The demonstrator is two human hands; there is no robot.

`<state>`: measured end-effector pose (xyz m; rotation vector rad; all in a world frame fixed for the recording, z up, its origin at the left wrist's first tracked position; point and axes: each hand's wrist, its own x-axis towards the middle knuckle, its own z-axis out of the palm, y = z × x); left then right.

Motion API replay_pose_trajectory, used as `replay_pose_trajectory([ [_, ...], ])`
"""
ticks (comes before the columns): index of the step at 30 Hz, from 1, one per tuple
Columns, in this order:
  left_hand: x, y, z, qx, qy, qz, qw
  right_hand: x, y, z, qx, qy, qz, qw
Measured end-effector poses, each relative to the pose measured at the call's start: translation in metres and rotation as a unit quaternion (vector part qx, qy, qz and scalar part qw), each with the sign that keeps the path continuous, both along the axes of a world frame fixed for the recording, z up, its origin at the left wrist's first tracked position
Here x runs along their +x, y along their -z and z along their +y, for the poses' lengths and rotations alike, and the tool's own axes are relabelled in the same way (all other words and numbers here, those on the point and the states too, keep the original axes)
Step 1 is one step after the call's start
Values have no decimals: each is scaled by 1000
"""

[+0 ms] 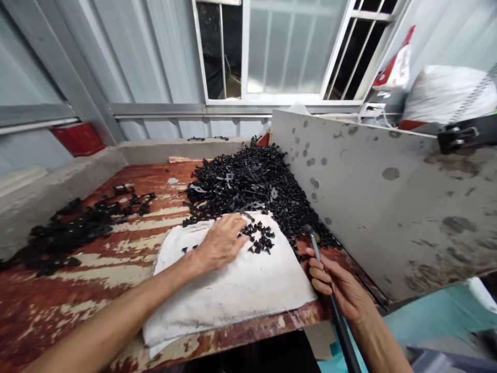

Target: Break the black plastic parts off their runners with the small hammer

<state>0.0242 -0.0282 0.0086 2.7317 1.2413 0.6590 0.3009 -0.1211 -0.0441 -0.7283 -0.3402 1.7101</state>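
My left hand (223, 241) lies palm down on a white cloth (233, 285), fingers together, its tips touching a small cluster of black plastic parts (259, 239). My right hand (337, 285) is wrapped round a long black-handled tool (330, 295) whose metal tip (310, 233) points up toward the edge of the big heap of black parts (248, 181). The cloth lies on a worn red-brown worktop (58, 295).
A second, flatter pile of black parts (73, 223) lies at the left. A spotted grey board (388, 202) stands as a wall on the right. A concrete ledge (50, 181) bounds the left and back, below a barred window (287, 46). White sacks (446, 93) sit behind the board.
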Motion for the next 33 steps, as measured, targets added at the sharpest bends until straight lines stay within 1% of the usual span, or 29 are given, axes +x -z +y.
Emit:
replay_pose_trajectory([
  [1,16,5,-2,-3,34,33,999,1,1,0,2,0,1,1000],
  [3,37,8,-3,-14,68,89,994,2,2,1,5,-2,4,1000],
  [4,41,8,-3,-20,72,109,991,2,3,1,6,-3,6,1000],
  [6,39,7,-4,-30,68,131,989,3,4,1,8,-3,10,1000],
  [8,29,10,-10,-35,64,139,988,5,5,1,8,-2,15,1000],
  [10,12,16,-21,-36,66,143,987,6,5,0,7,-2,18,1000],
  [14,-26,30,-54,-13,62,126,990,7,4,-1,0,-12,20,1000],
  [16,-44,35,-72,-1,63,115,991,7,4,-1,-2,-13,19,1000],
  [19,-61,35,-91,12,74,92,993,7,4,-1,-2,-10,14,1000],
  [21,-63,31,-96,23,68,76,995,7,5,-1,-3,-9,9,1000],
  [23,-56,26,-91,33,52,68,996,7,5,-1,-5,-9,3,1000],
  [25,-39,21,-80,38,39,70,996,7,4,-2,-7,-9,-2,1000],
  [26,-29,19,-72,31,42,75,996,7,4,-2,-7,-9,-4,1000],
  [30,17,13,-40,-40,77,126,988,7,3,-2,-5,-9,-15,1000],
  [33,36,12,-29,-77,94,151,981,8,4,-2,-3,-8,-22,1000],
])
